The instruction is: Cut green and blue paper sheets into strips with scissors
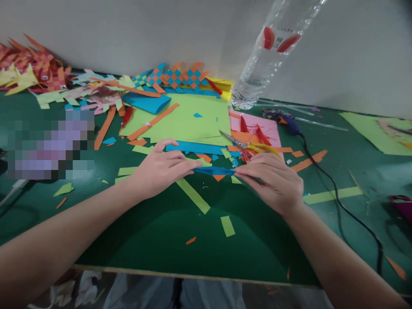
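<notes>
Stretched level between my two hands, at the centre of my clock, is a narrow blue paper strip (214, 171). My left hand (164, 167) pinches its 9 o'clock end; my right hand (277, 180) has thumb and fingers clamped on its 3 o'clock end. At 2 o'clock lie yellow-handled scissors (244, 145), tips toward 10. Light green sheets (193, 103) spread near 12, with blue-and-orange woven paper shapes (174, 79) past them at 11. A clear bottle (273, 56) tilts at 1.

Green tabletop (144, 244): lime strips (195, 196), orange scraps (191, 240), paper sheets (180, 124), black cord (325, 168).
</notes>
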`<state>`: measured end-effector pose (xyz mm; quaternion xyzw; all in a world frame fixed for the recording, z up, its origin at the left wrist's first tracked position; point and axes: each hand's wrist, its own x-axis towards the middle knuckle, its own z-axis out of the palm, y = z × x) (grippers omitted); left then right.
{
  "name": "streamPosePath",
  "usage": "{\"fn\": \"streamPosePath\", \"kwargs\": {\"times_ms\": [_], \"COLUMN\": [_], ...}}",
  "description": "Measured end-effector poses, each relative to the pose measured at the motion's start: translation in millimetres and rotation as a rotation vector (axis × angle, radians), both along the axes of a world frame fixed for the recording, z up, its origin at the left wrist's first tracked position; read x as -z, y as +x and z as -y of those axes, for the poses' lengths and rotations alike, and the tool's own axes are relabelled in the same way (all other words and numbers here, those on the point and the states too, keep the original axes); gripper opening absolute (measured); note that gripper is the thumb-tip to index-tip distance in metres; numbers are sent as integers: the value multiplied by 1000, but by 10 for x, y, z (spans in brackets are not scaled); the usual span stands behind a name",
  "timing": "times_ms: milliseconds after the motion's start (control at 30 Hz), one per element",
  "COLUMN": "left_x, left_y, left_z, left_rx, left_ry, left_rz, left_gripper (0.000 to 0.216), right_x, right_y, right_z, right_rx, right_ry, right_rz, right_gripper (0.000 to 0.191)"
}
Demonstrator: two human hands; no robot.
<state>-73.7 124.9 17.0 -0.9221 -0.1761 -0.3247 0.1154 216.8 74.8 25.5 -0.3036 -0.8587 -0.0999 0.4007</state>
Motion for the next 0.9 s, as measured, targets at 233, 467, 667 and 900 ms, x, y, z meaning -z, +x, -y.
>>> {"fn": "streamPosePath", "kwargs": {"times_ms": [233,467,667,900], "left_x": [-133,-142,-114,-96], "left_y": [26,95,74,1], "left_z": [113,284,232,112], "left_rx": [-94,-58,-80,-103], "left_ry": [141,86,34,-20], "left_rz": [-87,-96,-48,91], "left_gripper": [32,39,20,8], "right_x": [-1,42,-92,-179], "right_y": [-60,-268,-393,-635], "right_z": [4,58,37,-25], "right_rx": [45,-2,-66,110], "right_ry": [55,68,76,-22], "right_rz": [-2,49,168,-73], "right_gripper": [23,20,28,25]}}
